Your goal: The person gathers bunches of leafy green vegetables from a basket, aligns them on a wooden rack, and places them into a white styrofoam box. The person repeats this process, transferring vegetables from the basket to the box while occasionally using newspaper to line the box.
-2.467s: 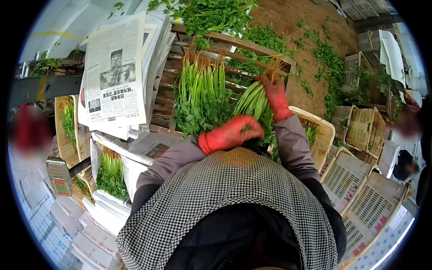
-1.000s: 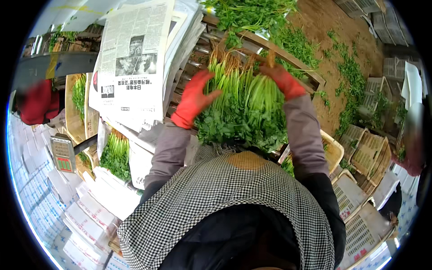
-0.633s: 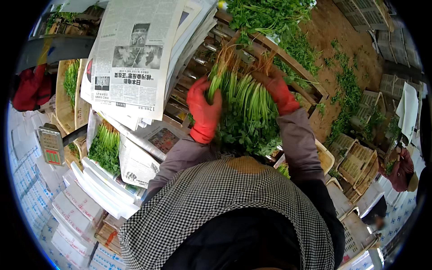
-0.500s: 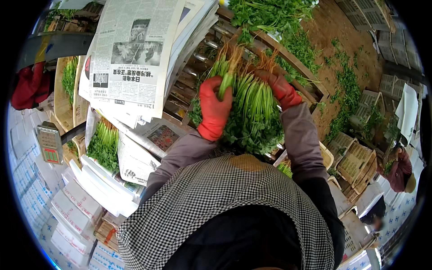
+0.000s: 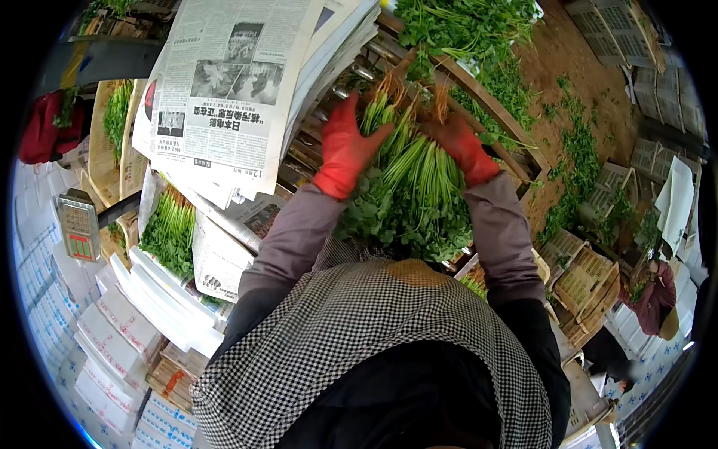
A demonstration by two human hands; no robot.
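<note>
A bunch of coriander [image 5: 422,176], with long green stems, leafy tops toward me and orange-brown roots at the far end, lies in front of my body. My right hand [image 5: 461,146], in a red glove darkened at the fingers, closes on the bunch from the right, just below the roots. At its left side my left hand [image 5: 348,146], also red-gloved, is open, with the thumb stretched toward the stems and the fingers pointing away. Part of my right fingertips is hidden among the roots.
Left of the bunch is a stack of newspapers [image 5: 224,105]. More loose greens [image 5: 464,30] lie beyond a wooden rail [image 5: 490,101]. Another coriander bundle [image 5: 168,232] sits near a scale [image 5: 78,224]. Crates [image 5: 583,269] stand at the right, where another person [image 5: 652,299] handles greens.
My left hand has let go of the stems it held and opened, moving a little left and away from me. The stems now lean together toward my right hand.
</note>
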